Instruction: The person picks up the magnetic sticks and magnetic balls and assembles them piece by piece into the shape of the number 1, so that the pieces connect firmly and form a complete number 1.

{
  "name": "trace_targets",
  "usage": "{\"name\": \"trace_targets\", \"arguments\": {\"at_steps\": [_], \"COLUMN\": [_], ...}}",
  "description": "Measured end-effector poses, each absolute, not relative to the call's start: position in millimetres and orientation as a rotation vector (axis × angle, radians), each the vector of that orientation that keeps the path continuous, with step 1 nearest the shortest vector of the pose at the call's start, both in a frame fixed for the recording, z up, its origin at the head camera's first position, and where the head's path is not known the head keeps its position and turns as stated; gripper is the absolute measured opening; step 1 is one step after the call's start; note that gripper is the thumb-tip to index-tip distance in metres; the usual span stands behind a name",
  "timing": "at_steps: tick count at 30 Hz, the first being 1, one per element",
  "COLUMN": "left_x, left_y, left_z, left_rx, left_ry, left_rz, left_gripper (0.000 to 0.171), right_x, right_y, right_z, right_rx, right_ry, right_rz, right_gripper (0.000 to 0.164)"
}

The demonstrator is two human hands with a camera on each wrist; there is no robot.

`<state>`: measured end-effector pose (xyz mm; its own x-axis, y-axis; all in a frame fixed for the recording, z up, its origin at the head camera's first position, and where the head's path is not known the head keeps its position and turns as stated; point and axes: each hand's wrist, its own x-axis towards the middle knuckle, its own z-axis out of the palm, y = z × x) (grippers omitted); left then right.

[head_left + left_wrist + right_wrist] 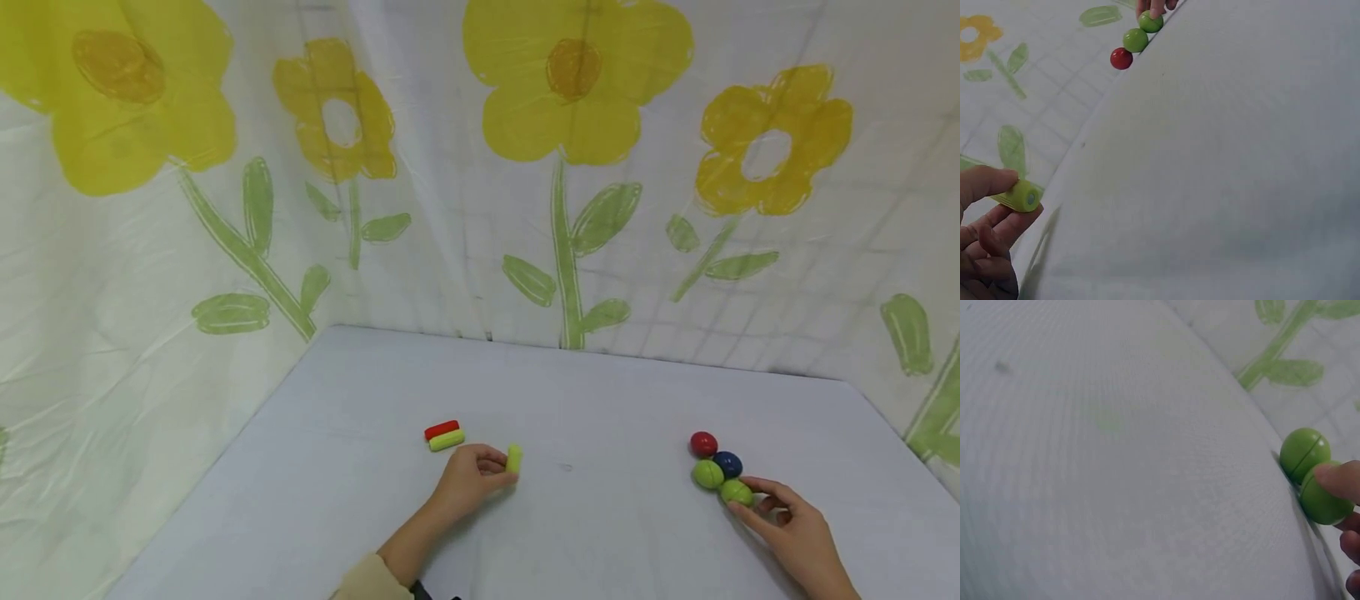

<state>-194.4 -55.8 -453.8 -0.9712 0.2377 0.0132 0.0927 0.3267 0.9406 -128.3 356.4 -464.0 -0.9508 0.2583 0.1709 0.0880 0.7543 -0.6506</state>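
My left hand (467, 482) pinches a short yellow-green cylinder (513, 458) between thumb and fingers, above the middle of the table. In the left wrist view, a small greyish spot shows on the end of this cylinder (1024, 196). Just beyond that hand a red cylinder (442, 430) and another yellow-green one (447, 441) lie side by side. On the right, my right hand (797, 529) grips a glossy green egg (737, 492) with a seam around it. A second green egg (708, 474), a blue egg (727, 464) and a red egg (703, 444) sit close together beside it.
A pale cloth covers the table (600, 400), whose far edge meets a white curtain (450, 208) printed with yellow flowers. The curtain also runs along the left side. A faint small mark (566, 467) shows on the cloth between the hands.
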Motion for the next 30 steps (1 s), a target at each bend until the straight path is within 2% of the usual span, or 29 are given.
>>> {"name": "trace_targets", "arguments": {"at_steps": [12,19,30], "left_x": [-197,-200,-206], "left_y": [-31,-18,3], "left_z": [-447,-446,-448], "left_rx": [0.148,0.034,0.049], "left_ry": [2.259,2.185,2.130], "left_rz": [1.738,1.726,1.758], "left_gripper": [0.027,0.025,0.023], "right_x": [-129,-128,-128], "right_y": [356,355,357], "right_z": [-464,-464,-466], "right_rx": [-0.282,-0.264,-0.256], "right_ry": [-2.698,-2.686,-2.684], "right_rz": [0.978,0.973,0.967], "right_gripper": [0.046,0.045,0.045]}}
